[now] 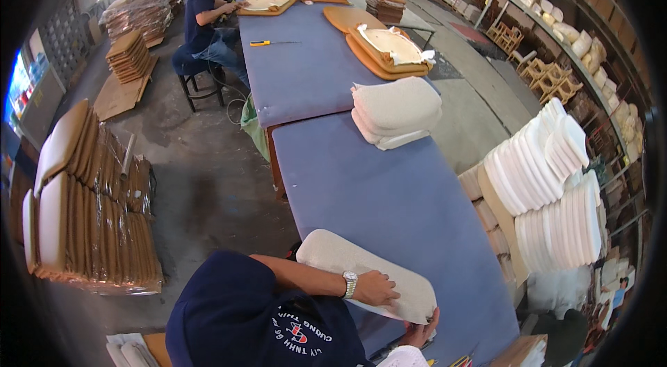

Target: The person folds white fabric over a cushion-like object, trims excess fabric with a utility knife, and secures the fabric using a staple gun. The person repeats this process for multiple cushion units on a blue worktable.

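A pale, fabric-covered seat cushion with rounded corners lies tilted at the near edge of the blue padded table. My left hand, with a metal watch on its wrist, rests on top of this cushion, fingers laid over its surface. At the cushion's near right end my right hand grips the corner, thumb on the edge and the other fingers partly hidden. Farther along the table sits a small stack of similar pale cushions.
Brown padded seats and a yellow-handled screwdriver lie on the far table. A co-worker sits at its left side. White cushions are stacked at right, wrapped brown seats at left. Yellow-handled tools lie by my right hand.
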Demonstrator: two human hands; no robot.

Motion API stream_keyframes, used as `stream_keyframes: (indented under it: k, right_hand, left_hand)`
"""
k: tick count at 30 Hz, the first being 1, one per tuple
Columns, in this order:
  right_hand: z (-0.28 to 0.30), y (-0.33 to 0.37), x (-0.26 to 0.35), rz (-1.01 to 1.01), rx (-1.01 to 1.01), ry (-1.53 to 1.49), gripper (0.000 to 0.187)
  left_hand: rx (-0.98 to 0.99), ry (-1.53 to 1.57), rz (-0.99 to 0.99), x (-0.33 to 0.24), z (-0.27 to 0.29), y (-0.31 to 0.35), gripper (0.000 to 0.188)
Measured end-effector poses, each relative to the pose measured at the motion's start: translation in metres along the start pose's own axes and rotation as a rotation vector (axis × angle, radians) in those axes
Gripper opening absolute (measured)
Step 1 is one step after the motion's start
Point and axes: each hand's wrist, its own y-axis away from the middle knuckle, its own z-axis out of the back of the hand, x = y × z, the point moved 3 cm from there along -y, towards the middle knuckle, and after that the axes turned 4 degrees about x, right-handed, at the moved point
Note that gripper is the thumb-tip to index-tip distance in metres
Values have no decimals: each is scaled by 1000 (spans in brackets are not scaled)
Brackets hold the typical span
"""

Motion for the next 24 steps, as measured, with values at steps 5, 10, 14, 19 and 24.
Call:
stream_keyframes:
  k: [5,10,14,19,24]
  right_hand:
    - [25,28,-24,132,-94,546,53]
    - [-5,39,-46,402,-201,504,34]
    - [-31,49,-24,223,-339,539,25]
    - [-51,77,-51,92,-520,335,17]
    - [-85,100,-57,112,-682,365,22]
  left_hand:
    - [107,155,-28,7,-15,-11,28]
    - [319,115,-181,33,-6,-18,28]
    - [340,-32,-196,29,18,-22,44]
    - [318,-1,-342,29,1,-6,43]
    - [293,-217,-561,18,-18,32,91]
